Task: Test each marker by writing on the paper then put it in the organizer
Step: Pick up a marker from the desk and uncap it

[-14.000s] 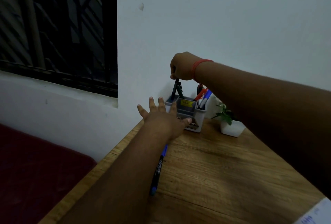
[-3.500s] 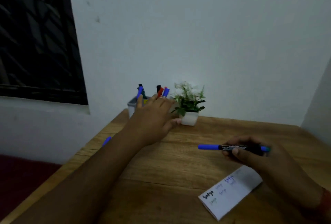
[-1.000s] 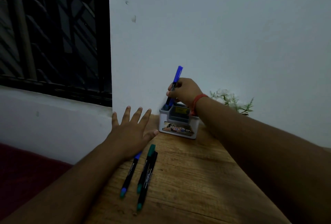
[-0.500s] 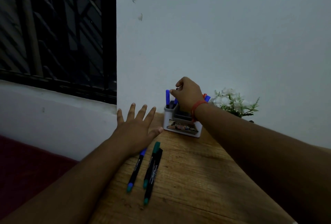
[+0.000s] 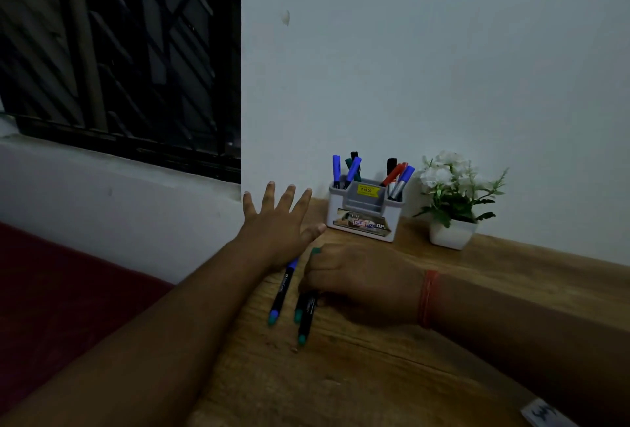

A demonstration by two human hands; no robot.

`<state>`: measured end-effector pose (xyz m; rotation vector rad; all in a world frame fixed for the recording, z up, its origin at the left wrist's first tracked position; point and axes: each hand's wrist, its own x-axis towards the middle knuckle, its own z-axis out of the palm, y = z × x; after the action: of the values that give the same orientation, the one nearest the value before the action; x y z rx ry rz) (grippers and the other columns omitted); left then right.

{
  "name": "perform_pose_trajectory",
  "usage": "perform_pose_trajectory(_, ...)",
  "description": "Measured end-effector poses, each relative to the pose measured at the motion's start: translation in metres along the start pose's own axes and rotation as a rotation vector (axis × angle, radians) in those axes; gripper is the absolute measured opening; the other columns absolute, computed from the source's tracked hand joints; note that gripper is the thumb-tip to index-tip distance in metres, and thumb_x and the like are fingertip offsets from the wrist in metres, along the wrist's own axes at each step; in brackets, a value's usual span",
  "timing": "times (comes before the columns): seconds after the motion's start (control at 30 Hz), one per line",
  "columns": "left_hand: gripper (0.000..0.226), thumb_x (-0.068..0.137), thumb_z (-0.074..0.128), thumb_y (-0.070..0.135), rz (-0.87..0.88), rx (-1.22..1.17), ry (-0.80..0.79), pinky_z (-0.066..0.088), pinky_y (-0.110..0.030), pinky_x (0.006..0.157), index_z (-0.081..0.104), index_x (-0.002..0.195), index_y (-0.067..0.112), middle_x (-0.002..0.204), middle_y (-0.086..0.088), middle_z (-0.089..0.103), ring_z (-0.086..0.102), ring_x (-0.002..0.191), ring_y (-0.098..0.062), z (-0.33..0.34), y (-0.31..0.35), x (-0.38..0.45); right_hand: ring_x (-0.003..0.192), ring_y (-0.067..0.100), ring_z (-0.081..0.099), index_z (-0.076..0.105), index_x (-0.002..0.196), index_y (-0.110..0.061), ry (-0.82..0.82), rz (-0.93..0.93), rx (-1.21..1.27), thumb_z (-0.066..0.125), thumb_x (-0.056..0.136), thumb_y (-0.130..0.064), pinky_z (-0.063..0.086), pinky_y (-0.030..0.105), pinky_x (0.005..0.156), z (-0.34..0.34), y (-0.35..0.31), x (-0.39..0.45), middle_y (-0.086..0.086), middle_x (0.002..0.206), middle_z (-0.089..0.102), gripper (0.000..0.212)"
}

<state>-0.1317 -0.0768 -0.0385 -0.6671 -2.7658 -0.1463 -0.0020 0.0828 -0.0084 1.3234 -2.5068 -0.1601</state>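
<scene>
A white organizer [image 5: 361, 222] stands at the wall with several blue, green, red and black markers upright in it. On the wooden table [image 5: 375, 375] lie three markers: a blue-capped one [image 5: 282, 292] partly under my left hand [image 5: 278, 232], and two green ones [image 5: 304, 319] side by side. My left hand is flat with fingers spread, holding nothing. My right hand [image 5: 361, 285] lies over the green markers, fingers curled around them; one green cap pokes out above the knuckles. A corner of the paper [image 5: 545, 414] shows at bottom right.
A small white pot with a flowering plant [image 5: 453, 215] stands right of the organizer. The table's left edge drops to a dark red surface [image 5: 61, 307]. A barred window [image 5: 119, 51] fills the upper left.
My right hand has left the organizer, where the blue marker now stands, and come down onto the green markers on the table. My left hand has stayed in place.
</scene>
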Motion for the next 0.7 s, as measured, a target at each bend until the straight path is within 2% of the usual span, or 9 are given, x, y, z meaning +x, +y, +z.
perform_pose_trajectory(0.13,0.075,0.091,0.008,0.074,0.001,-0.010,-0.003,-0.011,-0.065,0.113,-0.011,0.154,0.038,0.165,0.002,-0.010,-0.020,0.148,-0.029,-0.001,0.002,-0.004,0.099,0.013,0.055,0.067,0.114,-0.020,0.021,-0.052,-0.010,0.064,0.092,-0.008,0.044,0.027,0.084,0.001,-0.004,-0.003,-0.001,0.109,0.069,0.026)
perform_pose_trajectory(0.23,0.075,0.091,0.008,0.074,0.016,0.003,0.017,-0.011,-0.065,0.113,-0.010,0.154,0.038,0.165,0.002,-0.010,-0.020,0.148,-0.029,-0.005,0.006,-0.009,0.090,0.017,0.058,0.069,0.108,-0.018,-0.018,-0.099,-0.095,0.067,0.089,-0.009,0.048,0.031,0.077,-0.001,-0.007,-0.005,0.002,0.103,0.068,0.021)
perform_pose_trajectory(0.33,0.076,0.091,0.008,0.074,0.045,0.031,0.050,-0.010,-0.065,0.113,-0.009,0.155,0.036,0.165,0.001,-0.007,-0.018,0.149,-0.029,-0.008,0.013,-0.016,0.096,0.017,0.058,0.067,0.111,-0.018,-0.014,-0.047,-0.146,0.061,0.087,-0.007,0.050,0.029,0.080,-0.012,-0.011,-0.020,0.003,0.108,0.067,0.026)
perform_pose_trajectory(0.4,0.077,0.091,0.009,0.074,0.073,0.061,0.077,-0.010,-0.066,0.113,-0.007,0.155,0.035,0.165,0.001,-0.005,-0.016,0.149,-0.029,-0.013,0.017,-0.020,0.099,0.013,0.059,0.062,0.114,-0.019,0.044,0.089,-0.083,0.060,0.087,-0.001,0.053,0.028,0.083,-0.020,-0.012,-0.036,0.001,0.114,0.066,0.033)
perform_pose_trajectory(0.47,0.078,0.090,0.007,0.074,0.124,0.113,0.118,-0.009,-0.065,0.113,-0.002,0.156,0.033,0.166,0.001,0.000,-0.010,0.151,-0.028,-0.020,0.025,-0.026,0.094,0.004,0.057,0.057,0.114,-0.024,0.128,0.315,0.034,0.059,0.092,0.000,0.056,0.024,0.081,-0.030,-0.016,-0.059,-0.004,0.112,0.064,0.032)
perform_pose_trajectory(0.57,0.074,0.093,0.012,0.070,0.309,0.142,0.265,0.002,-0.065,0.115,0.027,0.152,0.029,0.159,-0.001,0.029,0.017,0.149,-0.024,-0.036,0.045,-0.036,0.092,-0.003,0.064,0.052,0.113,-0.029,0.313,0.623,0.264,0.054,0.100,-0.014,0.055,0.016,0.076,-0.042,-0.022,-0.100,-0.015,0.104,0.065,0.020)
perform_pose_trajectory(0.63,0.059,0.096,0.026,0.062,0.485,0.084,0.370,0.011,-0.063,0.115,0.051,0.137,0.028,0.143,0.003,0.052,0.039,0.138,-0.018,-0.044,0.067,-0.044,0.089,-0.001,0.069,0.051,0.110,-0.025,0.464,0.781,0.440,0.054,0.101,-0.019,0.058,0.023,0.077,-0.048,-0.026,-0.127,-0.011,0.098,0.071,0.011)
perform_pose_trajectory(0.7,0.046,0.097,0.037,0.056,0.600,-0.039,0.403,0.014,-0.059,0.116,0.060,0.126,0.028,0.129,0.008,0.061,0.048,0.128,-0.012,-0.048,0.095,-0.051,0.088,0.012,0.075,0.052,0.108,-0.016,0.628,0.904,0.710,0.058,0.099,-0.011,0.061,0.034,0.082,-0.055,-0.030,-0.149,0.005,0.094,0.075,0.011)
